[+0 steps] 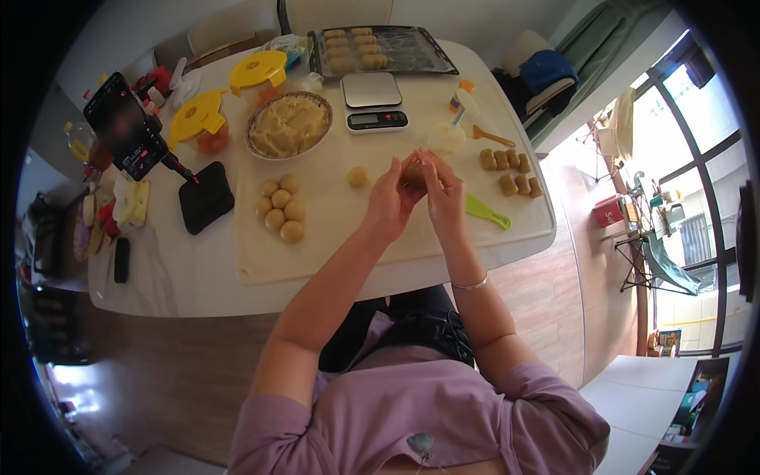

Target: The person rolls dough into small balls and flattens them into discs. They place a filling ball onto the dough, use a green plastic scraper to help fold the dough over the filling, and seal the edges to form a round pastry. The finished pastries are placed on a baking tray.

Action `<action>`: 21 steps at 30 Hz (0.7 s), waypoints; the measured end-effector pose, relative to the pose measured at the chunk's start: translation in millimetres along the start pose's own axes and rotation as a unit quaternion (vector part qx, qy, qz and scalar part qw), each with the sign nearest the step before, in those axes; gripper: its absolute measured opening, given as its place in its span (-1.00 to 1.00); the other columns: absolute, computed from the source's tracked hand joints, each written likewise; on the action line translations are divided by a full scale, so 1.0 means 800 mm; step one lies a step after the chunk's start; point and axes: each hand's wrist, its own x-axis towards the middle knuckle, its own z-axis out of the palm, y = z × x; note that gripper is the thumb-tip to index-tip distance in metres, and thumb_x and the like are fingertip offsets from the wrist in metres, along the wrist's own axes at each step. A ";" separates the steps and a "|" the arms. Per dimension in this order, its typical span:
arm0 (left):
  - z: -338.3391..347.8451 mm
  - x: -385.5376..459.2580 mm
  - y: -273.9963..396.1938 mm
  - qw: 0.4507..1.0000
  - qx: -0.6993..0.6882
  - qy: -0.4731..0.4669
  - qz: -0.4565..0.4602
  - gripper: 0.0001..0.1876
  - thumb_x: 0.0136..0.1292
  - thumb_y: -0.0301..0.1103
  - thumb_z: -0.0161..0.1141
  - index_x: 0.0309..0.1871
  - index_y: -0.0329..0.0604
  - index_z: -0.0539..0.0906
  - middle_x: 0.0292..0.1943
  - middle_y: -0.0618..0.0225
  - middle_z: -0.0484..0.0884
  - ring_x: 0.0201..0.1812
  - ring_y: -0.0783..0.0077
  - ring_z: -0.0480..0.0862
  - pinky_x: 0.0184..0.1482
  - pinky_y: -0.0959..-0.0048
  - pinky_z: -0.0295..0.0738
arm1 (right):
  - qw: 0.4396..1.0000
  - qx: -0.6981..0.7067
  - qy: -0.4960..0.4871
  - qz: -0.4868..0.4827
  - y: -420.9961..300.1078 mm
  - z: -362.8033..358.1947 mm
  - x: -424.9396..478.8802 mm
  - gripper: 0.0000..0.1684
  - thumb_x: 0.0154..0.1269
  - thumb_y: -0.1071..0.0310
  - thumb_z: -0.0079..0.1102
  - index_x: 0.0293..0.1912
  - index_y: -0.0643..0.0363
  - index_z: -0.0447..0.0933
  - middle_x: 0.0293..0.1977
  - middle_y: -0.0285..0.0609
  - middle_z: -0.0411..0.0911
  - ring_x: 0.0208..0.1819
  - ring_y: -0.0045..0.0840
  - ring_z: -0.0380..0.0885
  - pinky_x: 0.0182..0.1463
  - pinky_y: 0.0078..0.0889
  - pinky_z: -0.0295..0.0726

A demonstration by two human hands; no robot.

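A brownish ball of dough (414,174) is cupped between my left hand (392,193) and my right hand (442,190), above a cream-coloured mat (332,249). One pale ball (358,177) rests on the mat just left of my hands. Farther left lies a cluster of several pale balls (281,199). Behind it stands a patterned bowl of pale paste (289,126). Two rows of short brown dough pieces (507,160) lie to the right. A green plastic spatula (488,212) is beside my right hand, partly hidden by it.
A digital kitchen scale (374,102) stands behind my hands, and a dark baking tray (415,52) with shaped dough pieces lies beyond. Yellow-lidded containers (199,119) and a phone on a stand (127,127) are left. An orange spatula (494,136) lies near a small clear bowl (446,138).
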 end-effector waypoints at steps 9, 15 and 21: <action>0.000 0.002 -0.002 0.999 0.032 0.018 0.038 -0.68 0.52 -0.26 -0.04 0.17 -0.24 0.52 -0.05 0.35 0.63 -0.01 0.48 0.61 0.15 0.38 0.51 | 0.998 0.058 -0.005 0.033 -0.003 -0.004 0.003 -0.76 0.37 0.43 0.16 -0.02 0.22 0.67 0.02 -0.03 0.64 0.14 -0.35 0.55 0.21 -0.37 0.48; -0.019 0.009 -0.004 0.999 0.027 0.014 0.036 -0.68 0.51 -0.28 -0.01 0.20 -0.22 0.52 -0.05 0.35 0.62 -0.01 0.46 0.61 0.16 0.39 0.51 | 0.998 0.047 -0.032 0.003 0.004 -0.005 -0.002 -0.69 0.27 0.54 0.23 0.02 0.21 0.65 0.01 -0.05 0.65 0.07 -0.40 0.60 0.19 -0.43 0.50; -0.003 0.004 0.007 0.999 0.001 0.040 0.037 -0.66 0.53 -0.23 -0.04 0.19 -0.25 0.53 -0.04 0.30 0.61 -0.04 0.43 0.62 0.09 0.41 0.56 | 0.993 -0.055 -0.012 -0.104 -0.024 -0.004 0.000 -0.67 0.21 0.54 0.29 0.00 0.21 0.66 -0.04 -0.08 0.67 -0.02 -0.43 0.63 0.12 -0.47 0.53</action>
